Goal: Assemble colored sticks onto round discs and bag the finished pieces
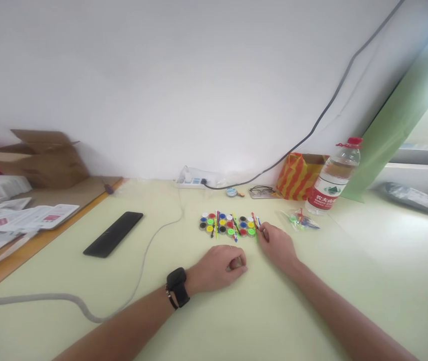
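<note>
Small pots with coloured lids, white, red, blue, yellow, green and black, stand in side-by-side groups on the table. Thin coloured sticks that look like small paintbrushes lie across and between them. At the right end of the pots, my right hand is closed in a pinch on a thin paintbrush, beside others lying there. My left hand rests on the table in front of the pots, its fingers curled in and nothing visible in them. A black watch is on the left wrist.
A clear bag of coloured pieces lies right of the pots, near a water bottle and a striped bag. Behind are glasses and a power strip. Leftward lie a black slab, a cable and a carton.
</note>
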Demonstrator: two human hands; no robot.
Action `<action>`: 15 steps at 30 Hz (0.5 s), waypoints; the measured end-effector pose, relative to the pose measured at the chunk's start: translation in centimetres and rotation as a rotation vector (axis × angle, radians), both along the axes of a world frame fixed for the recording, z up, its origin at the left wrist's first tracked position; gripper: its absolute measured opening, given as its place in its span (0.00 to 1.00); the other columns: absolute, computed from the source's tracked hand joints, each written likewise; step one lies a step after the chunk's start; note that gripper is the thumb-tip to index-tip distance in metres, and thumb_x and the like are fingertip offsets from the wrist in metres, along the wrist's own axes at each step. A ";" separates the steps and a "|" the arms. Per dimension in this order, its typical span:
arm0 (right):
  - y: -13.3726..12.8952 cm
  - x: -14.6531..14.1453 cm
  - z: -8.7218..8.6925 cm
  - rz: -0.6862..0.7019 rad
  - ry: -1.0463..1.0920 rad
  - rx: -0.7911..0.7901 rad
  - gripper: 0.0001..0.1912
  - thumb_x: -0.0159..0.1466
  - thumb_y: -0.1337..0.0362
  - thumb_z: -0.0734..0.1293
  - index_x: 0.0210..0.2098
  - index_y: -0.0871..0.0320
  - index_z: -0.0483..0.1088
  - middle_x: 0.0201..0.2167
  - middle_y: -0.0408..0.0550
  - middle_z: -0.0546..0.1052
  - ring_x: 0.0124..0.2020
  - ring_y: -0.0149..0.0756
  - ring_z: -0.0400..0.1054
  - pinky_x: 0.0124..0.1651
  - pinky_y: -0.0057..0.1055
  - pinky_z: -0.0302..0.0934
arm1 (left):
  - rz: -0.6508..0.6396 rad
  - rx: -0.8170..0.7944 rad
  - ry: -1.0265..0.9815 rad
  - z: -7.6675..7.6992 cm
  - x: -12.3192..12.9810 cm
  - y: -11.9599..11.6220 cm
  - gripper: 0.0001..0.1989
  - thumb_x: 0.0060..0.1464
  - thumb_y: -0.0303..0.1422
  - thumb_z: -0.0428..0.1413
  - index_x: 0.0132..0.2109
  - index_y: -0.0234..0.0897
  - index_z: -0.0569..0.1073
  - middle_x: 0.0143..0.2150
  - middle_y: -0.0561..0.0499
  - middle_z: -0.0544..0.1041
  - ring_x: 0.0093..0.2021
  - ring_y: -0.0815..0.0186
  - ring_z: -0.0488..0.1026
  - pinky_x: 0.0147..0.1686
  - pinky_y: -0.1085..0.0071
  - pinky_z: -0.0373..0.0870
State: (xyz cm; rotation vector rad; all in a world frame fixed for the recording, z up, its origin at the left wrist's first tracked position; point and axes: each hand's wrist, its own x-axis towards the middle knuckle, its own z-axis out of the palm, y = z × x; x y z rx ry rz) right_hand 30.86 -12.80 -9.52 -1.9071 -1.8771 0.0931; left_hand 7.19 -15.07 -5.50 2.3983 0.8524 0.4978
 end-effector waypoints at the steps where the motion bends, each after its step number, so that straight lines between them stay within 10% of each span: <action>1: 0.0 0.0 0.0 -0.004 -0.001 0.000 0.05 0.67 0.64 0.62 0.34 0.54 0.67 0.25 0.42 0.74 0.26 0.34 0.64 0.28 0.29 0.44 | 0.001 0.000 0.003 0.0 0.0 0.0 0.02 0.59 0.32 0.57 0.38 0.39 0.73 0.27 0.56 0.70 0.29 0.67 0.66 0.30 0.70 0.57; 15: 0.0 0.6 -0.3 0.077 0.035 0.112 0.10 0.68 0.62 0.61 0.40 0.53 0.76 0.35 0.47 0.76 0.34 0.38 0.70 0.34 0.31 0.55 | 0.000 -0.002 -0.010 -0.2 -0.1 0.0 0.02 0.60 0.32 0.57 0.39 0.40 0.73 0.28 0.56 0.71 0.30 0.67 0.65 0.31 0.71 0.58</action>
